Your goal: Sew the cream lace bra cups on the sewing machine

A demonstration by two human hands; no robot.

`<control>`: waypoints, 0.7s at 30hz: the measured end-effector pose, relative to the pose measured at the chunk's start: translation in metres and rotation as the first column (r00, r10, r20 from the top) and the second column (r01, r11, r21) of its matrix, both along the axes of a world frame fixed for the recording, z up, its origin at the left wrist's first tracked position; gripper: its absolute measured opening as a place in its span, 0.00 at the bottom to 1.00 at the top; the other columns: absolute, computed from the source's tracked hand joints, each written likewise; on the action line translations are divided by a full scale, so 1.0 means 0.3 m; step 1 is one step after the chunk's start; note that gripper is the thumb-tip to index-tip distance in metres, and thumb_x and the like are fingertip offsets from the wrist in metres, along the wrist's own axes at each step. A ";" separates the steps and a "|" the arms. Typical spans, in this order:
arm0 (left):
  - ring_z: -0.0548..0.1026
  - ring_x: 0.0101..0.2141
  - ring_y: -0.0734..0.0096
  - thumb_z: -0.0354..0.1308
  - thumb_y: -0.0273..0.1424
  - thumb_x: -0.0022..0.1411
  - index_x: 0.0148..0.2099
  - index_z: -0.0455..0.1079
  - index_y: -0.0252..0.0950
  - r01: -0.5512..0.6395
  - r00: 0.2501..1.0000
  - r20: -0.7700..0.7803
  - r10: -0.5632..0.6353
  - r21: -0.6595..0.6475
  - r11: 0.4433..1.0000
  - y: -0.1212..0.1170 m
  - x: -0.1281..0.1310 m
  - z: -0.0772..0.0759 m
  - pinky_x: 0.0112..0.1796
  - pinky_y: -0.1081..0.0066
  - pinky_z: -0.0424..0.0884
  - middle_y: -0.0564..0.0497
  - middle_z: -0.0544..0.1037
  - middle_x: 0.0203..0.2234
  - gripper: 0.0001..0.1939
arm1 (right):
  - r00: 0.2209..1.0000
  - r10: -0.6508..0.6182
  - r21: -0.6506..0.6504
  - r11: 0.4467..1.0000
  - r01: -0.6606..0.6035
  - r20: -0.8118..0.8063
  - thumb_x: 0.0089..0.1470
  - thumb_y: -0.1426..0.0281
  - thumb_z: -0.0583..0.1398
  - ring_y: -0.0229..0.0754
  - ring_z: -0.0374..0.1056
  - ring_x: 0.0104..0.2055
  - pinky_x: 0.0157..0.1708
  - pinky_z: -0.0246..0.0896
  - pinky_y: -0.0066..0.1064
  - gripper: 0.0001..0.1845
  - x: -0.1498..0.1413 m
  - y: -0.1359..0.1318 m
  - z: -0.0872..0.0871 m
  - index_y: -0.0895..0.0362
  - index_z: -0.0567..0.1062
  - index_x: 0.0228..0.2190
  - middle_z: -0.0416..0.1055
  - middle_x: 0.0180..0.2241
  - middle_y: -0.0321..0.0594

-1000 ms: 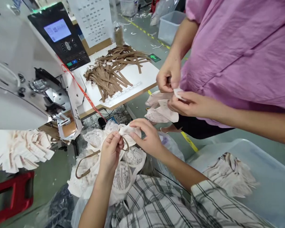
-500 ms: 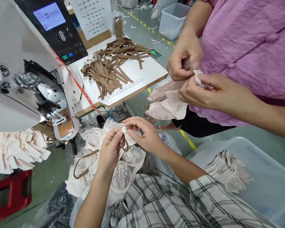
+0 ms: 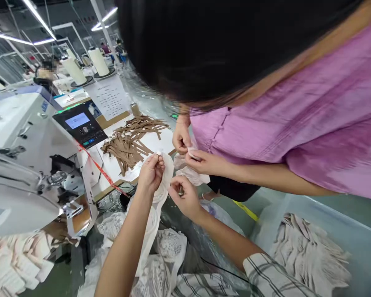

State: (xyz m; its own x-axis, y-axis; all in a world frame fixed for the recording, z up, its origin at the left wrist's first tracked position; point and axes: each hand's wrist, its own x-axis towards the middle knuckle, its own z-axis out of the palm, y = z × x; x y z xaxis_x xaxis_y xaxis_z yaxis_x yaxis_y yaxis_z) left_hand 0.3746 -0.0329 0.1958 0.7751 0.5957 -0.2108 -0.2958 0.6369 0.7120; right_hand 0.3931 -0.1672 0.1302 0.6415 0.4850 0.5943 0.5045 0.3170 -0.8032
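Observation:
My left hand [image 3: 152, 172] is raised with its fingers pinched on the end of a white lace bra [image 3: 167, 167]. The bra's pale band hangs from there and curves down toward my lap. Close to the band's right edge is my right hand [image 3: 185, 196], its fingers curled together. A small dark spot shows between those fingers, too small to name. Below both hands lie more white lace bra cups [image 3: 171, 243] in a heap on my lap.
A sewing machine [image 3: 24, 165] with a lit control panel [image 3: 80, 123] stands at left. Brown straps [image 3: 123, 152] lie on the white table. A co-worker in a pink shirt [image 3: 259, 123] leans in, holding pale fabric [image 3: 193, 175]. A clear bin [image 3: 343, 218] holds folded pale pieces.
My view has tilted up. The left hand has lifted a bra by its end, and my hands have moved apart. The brown strap seen at my hands before no longer shows. The co-worker has leaned in.

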 end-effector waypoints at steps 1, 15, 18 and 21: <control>0.69 0.21 0.84 0.66 0.23 0.56 0.34 0.70 0.31 0.013 1.000 0.007 -0.013 0.011 1.000 -0.005 0.010 0.000 0.25 0.83 0.66 0.55 0.73 0.22 0.07 | 1.000 0.001 -0.043 0.999 -0.001 -0.008 0.60 0.72 0.60 0.36 0.63 0.27 0.29 0.61 0.28 0.07 0.019 -0.010 0.007 0.53 0.72 0.42 0.67 0.27 0.31; 0.68 0.22 0.84 0.72 0.28 0.50 0.34 0.68 0.32 0.170 0.985 0.024 -0.171 0.030 0.985 -0.086 -0.010 -0.008 0.25 0.82 0.64 0.57 0.72 0.23 0.15 | 0.986 0.082 -0.064 0.994 -0.092 -0.143 0.60 0.72 0.59 0.38 0.70 0.34 0.36 0.66 0.30 0.07 -0.005 -0.079 -0.006 0.53 0.76 0.40 0.75 0.33 0.35; 0.67 0.22 0.85 0.71 0.27 0.51 0.35 0.69 0.33 0.177 0.984 0.010 -0.177 0.010 0.984 -0.097 -0.007 -0.015 0.25 0.83 0.64 0.57 0.71 0.23 0.13 | 0.983 0.100 -0.099 0.988 -0.116 -0.154 0.59 0.73 0.60 0.38 0.71 0.33 0.35 0.66 0.29 0.06 -0.026 -0.105 -0.030 0.53 0.76 0.39 0.75 0.33 0.36; 0.67 0.22 0.85 0.70 0.27 0.53 0.36 0.69 0.32 0.188 0.982 0.016 -0.188 0.004 0.982 -0.104 -0.004 -0.017 0.25 0.83 0.64 0.57 0.71 0.23 0.12 | 0.982 0.104 -0.120 0.985 -0.123 -0.159 0.59 0.73 0.60 0.38 0.70 0.32 0.34 0.66 0.29 0.05 -0.037 -0.123 -0.047 0.53 0.76 0.37 0.75 0.32 0.36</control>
State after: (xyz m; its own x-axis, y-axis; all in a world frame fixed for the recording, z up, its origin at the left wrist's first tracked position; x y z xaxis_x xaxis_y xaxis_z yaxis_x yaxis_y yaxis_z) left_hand 0.3734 -0.0640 0.1908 0.8764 0.4398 -0.1961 -0.1827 0.6804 0.7097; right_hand 0.3819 -0.2042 0.1163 0.6555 0.6261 0.4223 0.3407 0.2539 -0.9052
